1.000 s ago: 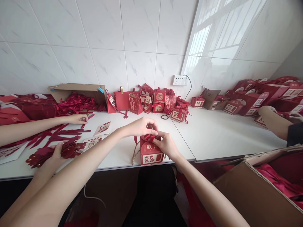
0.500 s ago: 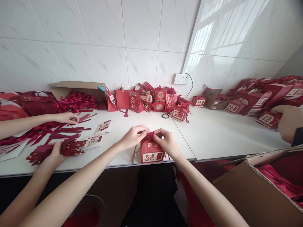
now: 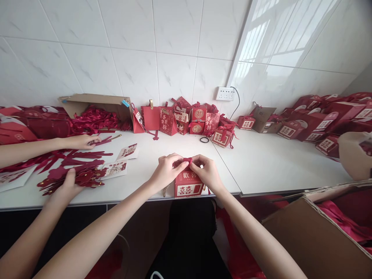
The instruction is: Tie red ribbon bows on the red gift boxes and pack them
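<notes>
White tiles (image 3: 128, 23) back a white table (image 3: 261, 166); at its near edge stands a red box (image 3: 187, 183). Over its top, the left hand (image 3: 168, 169) and right hand (image 3: 208, 173), nearly meeting, pinch a red ribbon (image 3: 188, 160) between thumbs and curled fingers.

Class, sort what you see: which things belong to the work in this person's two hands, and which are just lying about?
Belongs to the job:
ribbon, pinched by the left hand and right hand
box, beneath that ribbon

Seemingly just lying about:
black ring, beyond the box
cards, off to the left
bags, standing at the back
</notes>
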Motion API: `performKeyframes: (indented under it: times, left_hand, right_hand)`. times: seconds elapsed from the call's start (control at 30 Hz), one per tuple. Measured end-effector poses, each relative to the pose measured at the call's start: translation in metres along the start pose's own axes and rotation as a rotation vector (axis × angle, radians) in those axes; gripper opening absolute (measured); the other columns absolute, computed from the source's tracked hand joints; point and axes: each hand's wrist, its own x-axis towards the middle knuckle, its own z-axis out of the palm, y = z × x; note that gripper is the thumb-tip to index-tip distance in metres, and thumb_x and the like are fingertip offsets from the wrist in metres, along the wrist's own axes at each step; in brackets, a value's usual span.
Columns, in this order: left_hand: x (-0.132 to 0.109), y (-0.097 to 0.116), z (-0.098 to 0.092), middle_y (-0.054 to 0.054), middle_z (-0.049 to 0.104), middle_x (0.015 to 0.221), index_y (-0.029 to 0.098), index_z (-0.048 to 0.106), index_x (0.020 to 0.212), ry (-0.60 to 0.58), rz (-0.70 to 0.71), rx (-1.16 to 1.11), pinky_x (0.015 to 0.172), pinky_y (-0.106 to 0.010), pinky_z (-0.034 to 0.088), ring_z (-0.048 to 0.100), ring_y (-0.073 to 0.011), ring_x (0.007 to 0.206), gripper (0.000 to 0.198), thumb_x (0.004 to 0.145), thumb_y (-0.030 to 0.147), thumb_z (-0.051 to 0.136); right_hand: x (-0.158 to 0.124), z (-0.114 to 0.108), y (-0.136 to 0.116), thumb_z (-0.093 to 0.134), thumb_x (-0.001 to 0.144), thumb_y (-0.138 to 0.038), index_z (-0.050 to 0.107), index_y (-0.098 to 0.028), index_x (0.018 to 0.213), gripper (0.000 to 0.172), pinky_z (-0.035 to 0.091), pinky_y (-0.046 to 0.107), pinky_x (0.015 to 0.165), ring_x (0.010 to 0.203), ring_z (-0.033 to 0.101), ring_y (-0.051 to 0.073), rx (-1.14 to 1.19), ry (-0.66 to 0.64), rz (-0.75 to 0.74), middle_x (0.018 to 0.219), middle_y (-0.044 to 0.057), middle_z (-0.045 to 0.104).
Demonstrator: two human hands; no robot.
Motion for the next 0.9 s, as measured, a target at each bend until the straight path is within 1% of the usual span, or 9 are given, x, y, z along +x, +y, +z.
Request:
performKeyframes:
  times: [0.13,0.2,0.27,0.33,0.47,0.57,0.63,0.8,0.9]
  left_hand:
    - [0.000,0.000,0.001,-0.005,0.067,0.090,0.017,0.064,0.083,0.004,-0.038,0.005,0.080,-0.031,0.043,0.061,-0.0187,0.085,0.022,0.079,0.038,0.058]
    - [0.000,-0.001,0.002,-0.004,0.068,0.088,0.017,0.065,0.082,0.027,-0.046,-0.012,0.080,-0.031,0.044,0.061,-0.0189,0.084,0.021,0.078,0.037,0.059]
    - [0.001,-0.003,0.003,-0.004,0.069,0.086,0.018,0.065,0.080,0.044,-0.052,-0.057,0.078,-0.030,0.045,0.062,-0.0187,0.082,0.021,0.078,0.038,0.058]
    - [0.001,-0.006,0.003,-0.003,0.069,0.084,0.018,0.065,0.079,0.036,-0.056,-0.106,0.076,-0.030,0.045,0.062,-0.0188,0.080,0.023,0.079,0.040,0.057]
    - [0.003,-0.010,0.003,-0.003,0.068,0.084,0.018,0.064,0.080,-0.014,-0.070,-0.181,0.074,-0.028,0.045,0.061,-0.0191,0.082,0.027,0.080,0.043,0.054]
    - [0.004,-0.010,0.002,-0.002,0.066,0.078,0.017,0.063,0.075,-0.039,-0.071,-0.234,0.068,-0.027,0.043,0.059,-0.0178,0.077,0.028,0.082,0.041,0.051]
    - [0.004,-0.009,0.003,-0.002,0.063,0.073,0.016,0.061,0.071,-0.034,-0.075,-0.264,0.065,-0.026,0.042,0.057,-0.0167,0.073,0.029,0.082,0.040,0.049]
    - [0.002,-0.010,0.004,-0.001,0.060,0.070,0.016,0.059,0.069,-0.020,-0.128,-0.309,0.062,-0.026,0.041,0.054,-0.0157,0.069,0.034,0.083,0.044,0.046]
    - [0.001,-0.012,0.004,-0.002,0.063,0.074,0.017,0.061,0.072,-0.021,-0.142,-0.306,0.066,-0.027,0.043,0.057,-0.0171,0.073,0.036,0.084,0.047,0.044]
  right_hand:
    - [0.001,0.000,0.002,0.062,0.072,-0.028,0.058,-0.018,0.084,0.016,0.048,0.027,0.063,0.065,0.059,0.013,0.048,0.010,-0.024,0.071,0.000,0.066]
    - [0.001,0.000,0.004,0.063,0.072,-0.029,0.057,-0.018,0.083,0.017,0.048,0.027,0.063,0.065,0.059,0.013,0.057,0.009,-0.031,0.071,0.000,0.065]
    - [0.001,0.000,0.004,0.063,0.073,-0.029,0.058,-0.018,0.078,0.014,0.049,0.027,0.065,0.066,0.060,0.013,0.057,-0.002,-0.032,0.072,0.001,0.065]
    - [0.002,-0.001,0.004,0.063,0.073,-0.030,0.058,-0.018,0.077,0.013,0.049,0.028,0.066,0.067,0.060,0.013,0.062,-0.013,-0.029,0.074,0.002,0.066]
    - [0.003,-0.006,0.003,0.065,0.072,-0.033,0.061,-0.018,0.077,0.016,0.049,0.029,0.069,0.071,0.061,0.014,0.095,-0.064,-0.013,0.076,0.002,0.066]
    - [0.005,-0.009,0.002,0.065,0.072,-0.033,0.061,-0.018,0.078,0.017,0.049,0.029,0.071,0.072,0.061,0.014,0.116,-0.105,0.003,0.077,0.002,0.066]
    - [0.005,-0.010,0.002,0.063,0.073,-0.031,0.062,-0.017,0.079,0.015,0.048,0.029,0.071,0.072,0.061,0.014,0.124,-0.118,0.006,0.078,0.002,0.067]
    - [0.005,-0.010,0.002,0.061,0.074,-0.028,0.062,-0.017,0.079,0.012,0.048,0.028,0.071,0.073,0.061,0.014,0.104,-0.106,-0.003,0.079,0.003,0.067]
    - [0.004,-0.009,0.002,0.061,0.074,-0.028,0.062,-0.017,0.078,0.012,0.048,0.028,0.070,0.072,0.061,0.014,0.090,-0.092,-0.012,0.078,0.003,0.067]
